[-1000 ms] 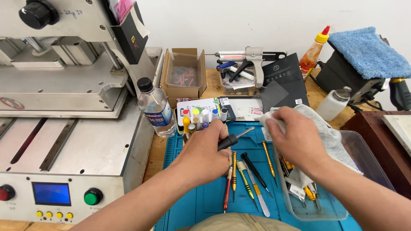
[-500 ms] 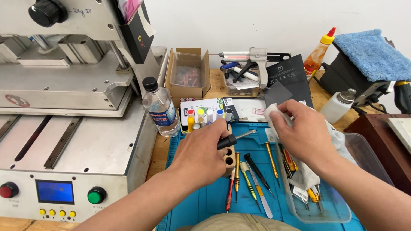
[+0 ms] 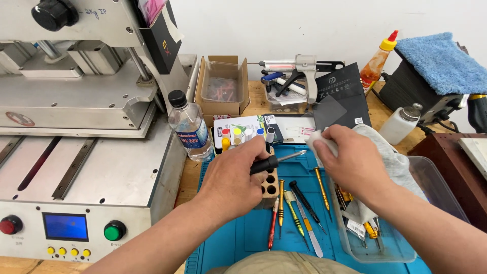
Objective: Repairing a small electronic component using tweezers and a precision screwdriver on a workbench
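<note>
— How much room is there on the bench?

— Little. The grey machine [image 3: 86, 167] fills the left side right up to the edge of the blue mat [image 3: 238, 238], with a water bottle [image 3: 188, 127] standing at the mat's far left corner. On the right, a clear plastic tray [image 3: 436, 203] sits along the mat's edge, and a dark wooden block [image 3: 451, 167] lies beyond it. The only bare mat shows at the near left, below the wrist.

— And the left hand?

— The left hand [image 3: 231, 180] is closed around the black handle of a screwdriver [image 3: 276, 161]; its metal shaft points right, toward the other hand. It hovers over a wooden bit holder [image 3: 269, 185].

— The right?

— The right hand [image 3: 352, 165] is pinched shut on a white cloth [image 3: 390, 157], which bunches at the fingertips just beside the screwdriver's tip and trails back over the tray.

— What lies beneath?

— A row of slim precision screwdrivers and tweezers [image 3: 299, 213] lies on the mat between the hands.
</note>
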